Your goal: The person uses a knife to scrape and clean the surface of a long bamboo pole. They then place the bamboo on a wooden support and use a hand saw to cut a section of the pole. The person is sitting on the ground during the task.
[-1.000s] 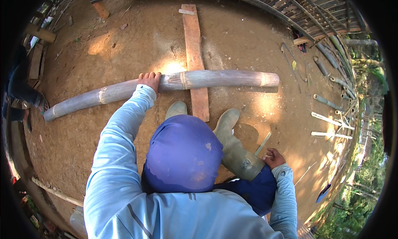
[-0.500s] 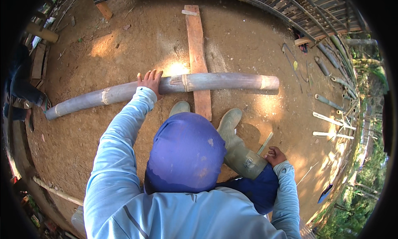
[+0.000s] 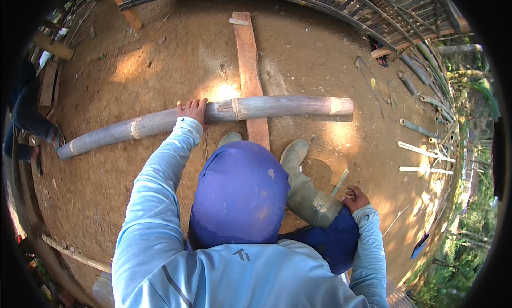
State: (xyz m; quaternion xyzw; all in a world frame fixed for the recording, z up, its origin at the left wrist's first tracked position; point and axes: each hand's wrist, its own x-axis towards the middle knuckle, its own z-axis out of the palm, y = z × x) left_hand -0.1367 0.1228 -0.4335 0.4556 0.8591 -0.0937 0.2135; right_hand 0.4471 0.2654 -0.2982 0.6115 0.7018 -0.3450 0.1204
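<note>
A thick grey-brown bamboo pole (image 3: 288, 106) lies across a reddish wooden plank (image 3: 248, 68), its left end reaching to the far left. My left hand (image 3: 192, 111) rests over the pole left of the plank, fingers curled round its far side. Low on the right, my right hand (image 3: 356, 199) is beside my knee with its fingers curled in. What it holds, if anything, cannot be made out. Close to it a thin pale strip (image 3: 340, 182) sticks out past my boot (image 3: 313, 204); its lower end is hidden.
Another person's leg (image 3: 33, 113) stands near the pole's left end. Cut bamboo lengths (image 3: 418, 127) and pale sticks (image 3: 425, 170) lie at the right. A slatted bamboo structure (image 3: 368, 9) spans the back. A wire-like loop (image 3: 373, 84) lies on the dirt.
The whole view shifts slightly. My left hand stays on the pole, its fingers now closer together. My right hand remains beside my knee, its fingers slightly changed.
</note>
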